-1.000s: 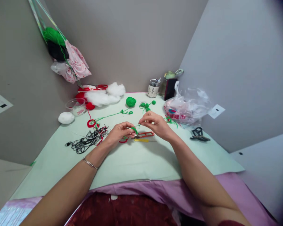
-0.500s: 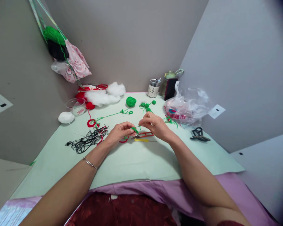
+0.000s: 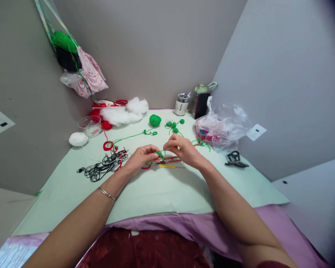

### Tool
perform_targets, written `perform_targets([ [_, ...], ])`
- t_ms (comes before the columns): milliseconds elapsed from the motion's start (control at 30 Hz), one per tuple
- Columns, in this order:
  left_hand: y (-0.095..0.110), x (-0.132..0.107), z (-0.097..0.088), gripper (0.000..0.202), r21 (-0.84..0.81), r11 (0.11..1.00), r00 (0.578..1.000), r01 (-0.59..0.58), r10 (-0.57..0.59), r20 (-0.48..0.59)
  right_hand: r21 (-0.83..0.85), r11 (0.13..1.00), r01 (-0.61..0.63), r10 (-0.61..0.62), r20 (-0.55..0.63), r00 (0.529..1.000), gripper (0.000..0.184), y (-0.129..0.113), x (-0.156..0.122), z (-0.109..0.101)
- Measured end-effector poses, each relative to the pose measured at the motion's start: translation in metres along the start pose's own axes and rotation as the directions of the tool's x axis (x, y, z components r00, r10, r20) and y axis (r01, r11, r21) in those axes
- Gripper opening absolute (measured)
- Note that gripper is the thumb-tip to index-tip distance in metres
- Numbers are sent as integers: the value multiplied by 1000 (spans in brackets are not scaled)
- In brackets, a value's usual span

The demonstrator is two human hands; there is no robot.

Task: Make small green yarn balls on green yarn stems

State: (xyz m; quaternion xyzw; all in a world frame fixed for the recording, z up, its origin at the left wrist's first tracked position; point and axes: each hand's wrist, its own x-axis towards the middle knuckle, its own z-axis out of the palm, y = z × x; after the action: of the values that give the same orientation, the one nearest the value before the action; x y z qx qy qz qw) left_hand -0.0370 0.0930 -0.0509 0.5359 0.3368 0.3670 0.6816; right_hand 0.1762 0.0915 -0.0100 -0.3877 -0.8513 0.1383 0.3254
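A small green yarn piece (image 3: 160, 155) is pinched between the thumb and fingers of my left hand (image 3: 142, 158). Just to its right, my right hand (image 3: 183, 149) is closed in a pinch, and a short green strand runs from the piece toward those fingertips. Whether a needle is also in them is too small to tell. Below the hands lie orange-handled thread snips (image 3: 171, 160), partly covered, and a yellow-handled tool (image 3: 167, 166), likely a crochet hook. A red yarn loop (image 3: 146, 166) shows beside my left fingers.
Tangled black cord (image 3: 100, 167) and a white yarn ball (image 3: 78, 139) are at left. Behind sit white stuffing (image 3: 120, 114), a green yarn ball (image 3: 155, 120) and small green balls (image 3: 175, 125). At right are a plastic bag (image 3: 222, 124), a phone (image 3: 202, 105) and a hair claw (image 3: 236, 159).
My right hand has shifted very slightly to the left, nearer the green piece. My left hand keeps its hold with almost no movement.
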Motion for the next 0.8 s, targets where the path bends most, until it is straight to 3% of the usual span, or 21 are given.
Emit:
perform_targets([
  [800,-1,0,-1,26,0,1000,1000,20,-20,18,46,999,-9,8,27,1000,18,-4,-1,2],
])
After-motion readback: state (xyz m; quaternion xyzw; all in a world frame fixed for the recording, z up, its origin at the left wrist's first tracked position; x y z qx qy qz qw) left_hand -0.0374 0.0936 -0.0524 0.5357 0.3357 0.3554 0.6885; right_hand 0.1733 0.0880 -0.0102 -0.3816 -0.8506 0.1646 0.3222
